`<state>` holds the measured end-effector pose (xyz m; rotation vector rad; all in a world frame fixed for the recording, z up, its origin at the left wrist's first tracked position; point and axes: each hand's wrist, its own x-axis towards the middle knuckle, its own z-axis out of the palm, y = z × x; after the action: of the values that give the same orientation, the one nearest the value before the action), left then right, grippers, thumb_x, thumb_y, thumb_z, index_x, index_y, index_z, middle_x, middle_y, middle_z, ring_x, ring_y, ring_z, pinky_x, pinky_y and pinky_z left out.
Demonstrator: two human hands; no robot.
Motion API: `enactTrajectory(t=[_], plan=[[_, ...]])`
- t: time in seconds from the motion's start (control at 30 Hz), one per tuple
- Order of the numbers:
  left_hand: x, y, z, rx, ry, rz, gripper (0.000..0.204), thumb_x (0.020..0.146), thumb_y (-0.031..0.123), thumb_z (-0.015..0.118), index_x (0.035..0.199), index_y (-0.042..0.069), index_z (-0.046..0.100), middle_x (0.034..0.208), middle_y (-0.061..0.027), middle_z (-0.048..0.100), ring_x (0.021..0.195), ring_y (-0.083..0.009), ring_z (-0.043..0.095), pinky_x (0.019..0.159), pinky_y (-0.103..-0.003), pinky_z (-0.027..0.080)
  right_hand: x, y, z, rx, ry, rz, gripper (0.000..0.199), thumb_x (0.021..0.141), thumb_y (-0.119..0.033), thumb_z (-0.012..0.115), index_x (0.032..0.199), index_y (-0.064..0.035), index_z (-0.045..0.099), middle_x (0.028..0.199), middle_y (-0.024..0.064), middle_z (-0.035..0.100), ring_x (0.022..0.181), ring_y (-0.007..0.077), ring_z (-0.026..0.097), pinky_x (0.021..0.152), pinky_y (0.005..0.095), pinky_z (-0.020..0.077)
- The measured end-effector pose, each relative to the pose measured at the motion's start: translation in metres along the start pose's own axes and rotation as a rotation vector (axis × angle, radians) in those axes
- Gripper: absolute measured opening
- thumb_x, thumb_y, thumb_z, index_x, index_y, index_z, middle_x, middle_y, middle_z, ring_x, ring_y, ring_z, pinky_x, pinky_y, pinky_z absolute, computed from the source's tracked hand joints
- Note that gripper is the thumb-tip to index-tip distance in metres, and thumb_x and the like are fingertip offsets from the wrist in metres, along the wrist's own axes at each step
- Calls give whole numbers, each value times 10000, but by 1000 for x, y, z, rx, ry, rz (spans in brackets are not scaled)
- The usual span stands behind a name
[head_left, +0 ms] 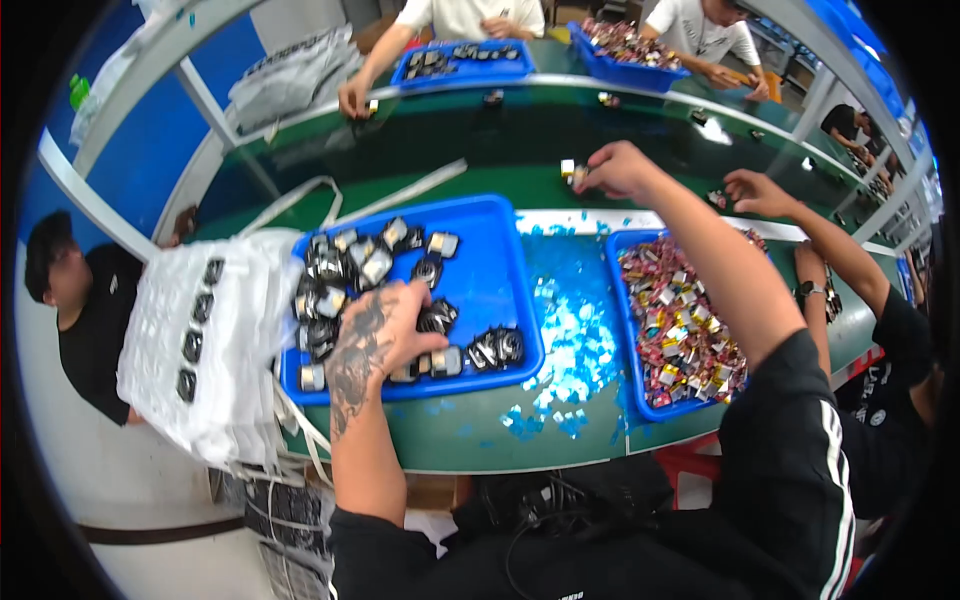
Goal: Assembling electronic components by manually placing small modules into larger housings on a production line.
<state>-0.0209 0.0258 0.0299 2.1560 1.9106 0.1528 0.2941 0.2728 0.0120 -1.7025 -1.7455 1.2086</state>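
Observation:
My left hand point(385, 325) is over a blue tray point(485, 225), thumb and fingers curved round a black coiled part point(437, 317). Around it in the tray lie more black shiny coiled parts, several with square pale-silver blocks point(443, 244). Across the dark green conveyor belt point(480, 135), my right hand point(622, 170) reaches out with its fingers pinched on a small part with a pale block point(569, 170). My right forearm passes above a second blue tray point(630, 385), heaped with small reddish pieces and silver blocks point(690, 320).
Blue scraps point(575, 340) litter the green table between the trays. Stacked white plastic trays point(205, 340) stand at the left, with white straps point(300, 205) nearby. A co-worker's hand point(765, 193) is over the belt at right. Other people sit opposite, with more blue trays point(465, 62).

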Motion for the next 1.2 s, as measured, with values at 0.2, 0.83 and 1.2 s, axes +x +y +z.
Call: enactTrajectory(t=[0.2, 0.83, 1.2], plan=[[2, 12, -12, -67, 56, -43, 348, 710, 263, 801, 964, 100, 627, 897, -99, 641, 878, -296, 639, 764, -403, 497, -5, 14, -3, -488, 271, -222, 362, 736, -141, 797, 1038, -11, 647, 920, 107, 676, 882, 225, 661, 700, 374, 547], [0, 117, 42, -1612, -61, 287, 631, 910, 43, 584, 1459, -20, 278, 1221, -162, 542, 987, -225, 638, 764, -336, 608, -238, -6, 54, 462, -164, -329, 175, 915, -61, 648, 1061, 33, 629, 876, 64, 673, 771, 81, 641, 680, 246, 562], [10, 110, 49, -1773, -107, -106, 285, 910, 15, 613, 1181, 15, 525, 1022, -185, 683, 614, -110, 599, 578, -222, 521, -218, 95, -75, -569, 614, -439, 93, 807, -68, 701, 884, -19, 679, 861, 148, 638, 855, 337, 610, 783, 419, 479]])
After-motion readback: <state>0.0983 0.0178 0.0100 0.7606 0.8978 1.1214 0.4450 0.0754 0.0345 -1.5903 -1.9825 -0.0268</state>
